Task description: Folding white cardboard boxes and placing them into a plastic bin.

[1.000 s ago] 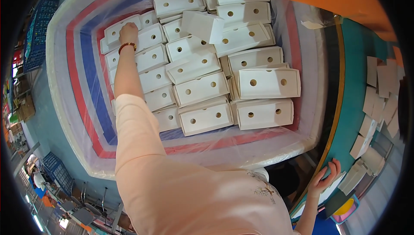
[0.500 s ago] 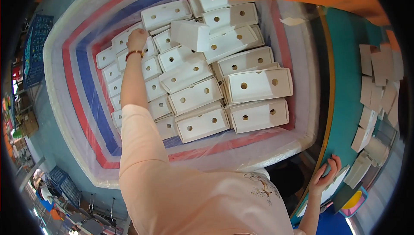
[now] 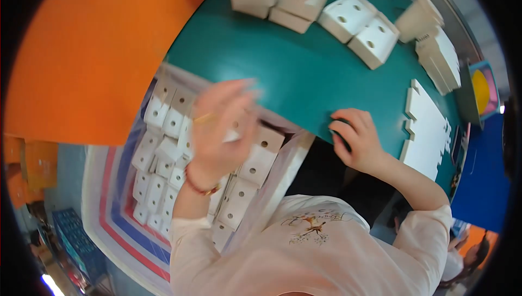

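- Left hand [image 3: 225, 125]: blurred, fingers apart above white, two-holed cardboard boxes [image 3: 261, 157] in a striped, plastic-lined sack [image 3: 115, 214]; any hold cannot be told.
- Right hand [image 3: 359, 139]: curled at the edge of a smooth green bench [image 3: 291, 81]; any hold likewise unclear.
- Two similar white boxes [image 3: 349, 14] adjoin on the bench.

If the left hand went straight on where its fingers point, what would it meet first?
Probably the stacked white boxes across the green table, though the left hand is blurred and its height is unclear, so it might pass above them.
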A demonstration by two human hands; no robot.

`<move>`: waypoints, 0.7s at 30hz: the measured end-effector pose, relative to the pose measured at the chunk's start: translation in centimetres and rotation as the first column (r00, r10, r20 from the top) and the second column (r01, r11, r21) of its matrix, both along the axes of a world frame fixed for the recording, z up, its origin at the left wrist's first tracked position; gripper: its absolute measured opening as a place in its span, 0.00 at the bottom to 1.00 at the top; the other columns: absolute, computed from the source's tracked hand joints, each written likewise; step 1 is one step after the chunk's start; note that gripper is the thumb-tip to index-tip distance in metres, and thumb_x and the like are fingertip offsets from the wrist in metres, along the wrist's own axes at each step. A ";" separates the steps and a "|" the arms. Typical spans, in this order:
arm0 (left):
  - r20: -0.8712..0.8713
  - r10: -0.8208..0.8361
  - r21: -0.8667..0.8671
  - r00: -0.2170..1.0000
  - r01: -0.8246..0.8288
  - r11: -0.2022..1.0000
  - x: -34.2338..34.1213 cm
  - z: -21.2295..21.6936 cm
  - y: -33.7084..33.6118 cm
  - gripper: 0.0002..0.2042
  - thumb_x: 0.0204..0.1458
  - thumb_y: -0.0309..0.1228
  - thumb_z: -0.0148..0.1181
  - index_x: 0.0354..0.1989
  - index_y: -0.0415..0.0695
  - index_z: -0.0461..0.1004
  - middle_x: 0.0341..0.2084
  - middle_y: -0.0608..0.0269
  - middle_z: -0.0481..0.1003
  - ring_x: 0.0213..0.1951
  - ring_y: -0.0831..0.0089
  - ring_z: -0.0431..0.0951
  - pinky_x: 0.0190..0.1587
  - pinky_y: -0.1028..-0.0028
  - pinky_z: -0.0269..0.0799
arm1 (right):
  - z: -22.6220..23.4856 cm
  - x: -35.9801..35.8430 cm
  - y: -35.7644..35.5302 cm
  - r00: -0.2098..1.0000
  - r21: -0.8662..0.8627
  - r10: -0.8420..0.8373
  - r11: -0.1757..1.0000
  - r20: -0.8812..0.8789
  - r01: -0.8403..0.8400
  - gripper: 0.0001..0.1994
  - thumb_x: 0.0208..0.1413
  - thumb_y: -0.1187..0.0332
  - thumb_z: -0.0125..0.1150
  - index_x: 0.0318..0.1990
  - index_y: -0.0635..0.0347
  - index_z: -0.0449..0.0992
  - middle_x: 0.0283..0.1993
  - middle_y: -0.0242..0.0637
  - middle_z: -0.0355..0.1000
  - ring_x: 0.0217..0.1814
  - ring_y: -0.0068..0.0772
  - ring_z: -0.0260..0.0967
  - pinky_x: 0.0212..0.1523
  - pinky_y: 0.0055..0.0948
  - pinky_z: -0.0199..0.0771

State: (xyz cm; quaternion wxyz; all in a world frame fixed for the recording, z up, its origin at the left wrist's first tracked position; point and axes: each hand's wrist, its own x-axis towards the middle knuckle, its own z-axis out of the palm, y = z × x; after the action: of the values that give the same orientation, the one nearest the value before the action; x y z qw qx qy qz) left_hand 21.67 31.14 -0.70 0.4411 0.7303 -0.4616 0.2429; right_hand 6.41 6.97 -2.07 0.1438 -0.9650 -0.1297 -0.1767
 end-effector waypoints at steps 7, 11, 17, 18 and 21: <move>0.264 0.198 0.185 0.944 -0.251 0.950 0.8 1.9 -27.6 0.08 0.45 0.32 0.57 0.31 0.43 0.75 0.27 0.62 0.73 0.36 0.66 0.72 0.33 0.67 0.70 | -0.7 -0.9 0.4 0.994 0.104 0.068 0.992 0.080 -0.077 0.14 0.42 0.75 0.60 0.40 0.60 0.70 0.44 0.41 0.66 0.46 0.45 0.64 0.43 0.39 0.63; -0.047 0.186 0.694 0.981 -0.102 0.712 4.0 1.7 -31.7 0.21 0.33 0.36 0.71 0.39 0.44 0.77 0.41 0.55 0.73 0.42 0.60 0.76 0.39 0.65 0.73 | -0.4 -1.2 0.7 0.995 0.119 0.070 0.990 0.072 -0.078 0.14 0.42 0.76 0.59 0.40 0.60 0.71 0.45 0.42 0.66 0.47 0.45 0.64 0.44 0.39 0.63; 0.156 0.065 0.588 0.986 -0.146 0.795 -0.1 1.9 -18.4 0.07 0.42 0.26 0.55 0.29 0.41 0.78 0.30 0.55 0.76 0.37 0.60 0.77 0.34 0.64 0.74 | -1.2 -1.1 0.4 0.992 0.075 0.104 0.991 0.077 -0.109 0.14 0.43 0.78 0.58 0.41 0.61 0.71 0.47 0.44 0.67 0.49 0.48 0.64 0.48 0.39 0.64; 0.157 0.086 0.575 0.984 -0.162 0.802 -1.4 3.2 -13.4 0.07 0.42 0.26 0.55 0.29 0.40 0.77 0.30 0.55 0.76 0.37 0.59 0.77 0.34 0.64 0.74 | -1.1 -1.3 0.4 0.993 0.046 0.090 0.995 0.074 -0.093 0.15 0.44 0.78 0.58 0.42 0.61 0.72 0.47 0.44 0.68 0.49 0.48 0.64 0.49 0.40 0.63; -0.138 0.146 0.529 0.980 -0.052 0.847 -3.3 5.5 0.8 0.05 0.45 0.26 0.56 0.31 0.42 0.73 0.28 0.58 0.74 0.31 0.59 0.75 0.33 0.64 0.72 | -1.1 -1.9 -0.4 0.994 -0.045 0.103 0.994 0.029 -0.102 0.14 0.47 0.78 0.57 0.43 0.61 0.72 0.47 0.44 0.69 0.50 0.47 0.65 0.51 0.39 0.63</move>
State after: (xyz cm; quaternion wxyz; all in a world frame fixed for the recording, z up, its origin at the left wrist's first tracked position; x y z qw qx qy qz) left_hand 18.39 31.91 4.80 0.2511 0.8639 -0.4316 0.0663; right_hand 4.54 6.61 -3.18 0.1298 -0.9570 -0.1851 -0.1815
